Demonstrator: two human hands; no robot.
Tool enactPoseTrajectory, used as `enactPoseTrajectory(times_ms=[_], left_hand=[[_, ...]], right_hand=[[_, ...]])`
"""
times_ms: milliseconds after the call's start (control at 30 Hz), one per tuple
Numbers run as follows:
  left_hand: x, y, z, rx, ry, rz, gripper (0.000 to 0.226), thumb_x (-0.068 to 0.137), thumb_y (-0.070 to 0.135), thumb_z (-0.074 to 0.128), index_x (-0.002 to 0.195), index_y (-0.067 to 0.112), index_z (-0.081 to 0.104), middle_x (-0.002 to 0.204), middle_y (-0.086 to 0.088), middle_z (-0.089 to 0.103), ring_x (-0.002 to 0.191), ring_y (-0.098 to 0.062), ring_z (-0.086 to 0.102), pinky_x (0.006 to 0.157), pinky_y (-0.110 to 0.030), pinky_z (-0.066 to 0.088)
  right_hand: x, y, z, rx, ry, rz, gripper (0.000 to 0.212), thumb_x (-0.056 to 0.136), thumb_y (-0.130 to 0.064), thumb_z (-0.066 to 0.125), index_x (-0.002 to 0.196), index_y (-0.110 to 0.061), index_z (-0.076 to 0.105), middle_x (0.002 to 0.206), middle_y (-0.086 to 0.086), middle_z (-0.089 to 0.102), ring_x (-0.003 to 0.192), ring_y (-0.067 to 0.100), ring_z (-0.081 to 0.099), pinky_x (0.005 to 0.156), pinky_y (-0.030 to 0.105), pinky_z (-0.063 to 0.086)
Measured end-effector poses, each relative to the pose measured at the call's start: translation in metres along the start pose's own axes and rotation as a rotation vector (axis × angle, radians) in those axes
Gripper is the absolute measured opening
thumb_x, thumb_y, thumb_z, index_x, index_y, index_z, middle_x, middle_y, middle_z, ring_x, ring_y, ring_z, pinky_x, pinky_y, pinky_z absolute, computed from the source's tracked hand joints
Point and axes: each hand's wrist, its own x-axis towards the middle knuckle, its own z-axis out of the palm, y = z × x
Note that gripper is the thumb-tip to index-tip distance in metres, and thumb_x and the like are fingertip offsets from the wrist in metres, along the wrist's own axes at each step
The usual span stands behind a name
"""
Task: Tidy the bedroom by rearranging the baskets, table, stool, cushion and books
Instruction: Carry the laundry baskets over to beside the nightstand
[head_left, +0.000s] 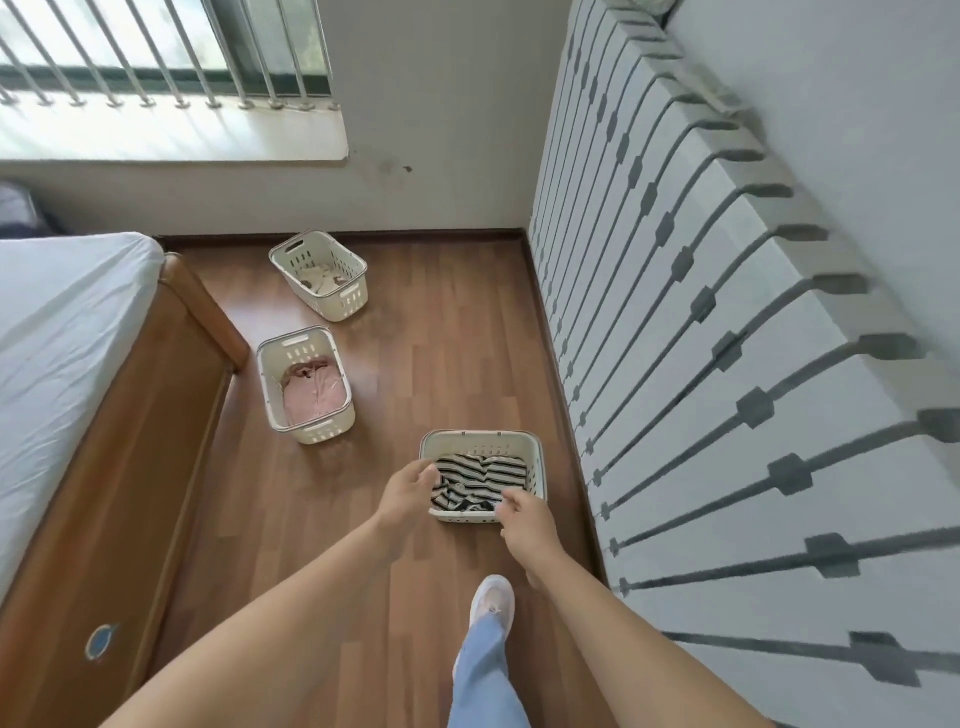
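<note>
Three cream, slotted plastic baskets stand on the brown wood-plank floor, between a wooden-framed bed with a white sheet (67, 332) and a white panelled unit with grey stripes (727, 332).

The nearest cream basket (537, 467) sits just beside the striped unit. Its slotted end walls face toward and away from the person, so its long axis seems to run away from them along the unit. It holds one crumpled black-and-white striped garment (475, 480).

The middle basket (270, 384) stands near the corner of the bed, its long axis also running away from the person, with pink cloth (311, 392) inside. The far basket (353, 299) is turned diagonally, from far left to near right, and holds pale beige cloth (324, 280).

The left hand (408, 488) reaches to the nearest basket's left rim with its fingers loosely spread and holding nothing. The right hand (524, 519) is at the basket's near rim with its fingers bent, but I cannot tell whether they have closed on it.

One white shoe (491, 600) and a blue trouser leg (480, 675) show below.
</note>
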Motion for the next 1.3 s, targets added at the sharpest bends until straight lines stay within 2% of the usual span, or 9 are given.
enactPoseTrajectory(times_ms=[167,367,533,700,867,967,1100,1200,1300], left_hand=[[0.077,0.020,0.021,0.038,-0.034,-0.055,0.025,0.102,0.020,0.040,0.112,0.018,0.063,0.104,0.003,0.069,0.085,-0.002,0.062,0.063,-0.012,0.046],[0.172,0.030,0.031,0.099,-0.021,-0.119,0.027,0.101,0.023,0.042,0.118,0.016,0.062,0.111,0.001,0.069,0.106,-0.013,0.062,0.085,-0.023,0.048],[0.255,0.015,0.038,0.194,-0.053,-0.097,0.019,0.101,0.017,0.041,0.105,0.023,0.059,0.094,0.014,0.064,0.081,0.007,0.058,0.058,-0.002,0.044],[0.349,-0.052,0.043,0.388,-0.132,-0.098,0.033,0.099,0.032,0.042,0.127,0.024,0.056,0.123,0.002,0.063,0.113,-0.017,0.058,0.100,-0.039,0.046],[0.429,-0.112,0.051,0.547,-0.174,-0.083,0.040,0.099,0.033,0.041,0.138,0.023,0.047,0.132,0.004,0.055,0.108,-0.015,0.055,0.076,-0.019,0.049],[0.469,-0.144,0.058,0.621,-0.188,-0.063,0.044,0.101,0.030,0.040,0.144,0.021,0.040,0.144,0.001,0.046,0.119,-0.015,0.052,0.098,-0.028,0.044],[0.519,-0.186,0.068,0.751,-0.193,-0.041,0.046,0.102,0.028,0.037,0.147,0.021,0.033,0.147,0.000,0.042,0.080,-0.005,0.053,0.073,-0.021,0.043],[0.552,-0.217,0.073,0.913,-0.194,-0.016,0.048,0.101,0.027,0.038,0.148,0.021,0.031,0.150,-0.004,0.037,0.126,-0.024,0.046,0.103,-0.030,0.037],[0.578,-0.241,0.073,1.032,-0.237,0.000,0.052,0.101,0.026,0.037,0.150,0.018,0.022,0.158,-0.004,0.021,0.146,-0.028,0.011,0.118,-0.045,0.017]], right_hand=[[0.080,-0.012,-0.017,0.012,0.010,0.100,0.037,0.092,-0.010,0.043,0.122,0.012,0.044,0.126,0.031,0.050,0.118,0.045,0.047,0.100,0.057,0.040],[0.160,-0.005,-0.021,0.034,0.003,0.222,0.037,0.096,-0.013,0.045,0.127,0.008,0.048,0.128,0.025,0.055,0.114,0.040,0.055,0.100,0.051,0.044],[0.218,0.031,0.001,0.146,-0.004,0.332,0.040,0.097,-0.016,0.046,0.136,-0.007,0.049,0.123,0.003,0.056,0.109,0.017,0.055,0.102,0.039,0.046],[0.280,0.095,0.044,0.247,0.063,0.470,0.036,0.095,-0.012,0.048,0.125,0.008,0.053,0.091,0.005,0.053,0.084,0.018,0.049,0.080,0.033,0.045],[0.337,0.157,0.094,0.249,0.101,0.597,0.036,0.095,-0.008,0.046,0.123,0.014,0.048,0.122,0.026,0.059,0.109,0.039,0.059,0.097,0.045,0.046],[0.367,0.190,0.121,0.326,0.116,0.690,0.044,0.097,-0.015,0.047,0.135,0.006,0.040,0.124,0.017,0.057,0.109,0.032,0.058,0.095,0.038,0.045],[0.408,0.234,0.148,0.443,0.121,0.787,0.044,0.097,-0.019,0.047,0.136,-0.001,0.039,0.135,0.017,0.050,0.123,0.031,0.050,0.087,0.034,0.038],[0.429,0.261,0.156,0.431,0.179,0.773,0.013,0.094,-0.013,0.053,0.103,-0.005,0.057,0.110,0.023,0.062,0.101,0.035,0.060,0.072,0.031,0.042],[0.445,0.276,0.159,0.479,0.199,0.775,0.037,0.094,-0.016,0.055,0.126,-0.002,0.046,0.114,0.011,0.056,0.097,0.025,0.052,0.083,0.033,0.043]])
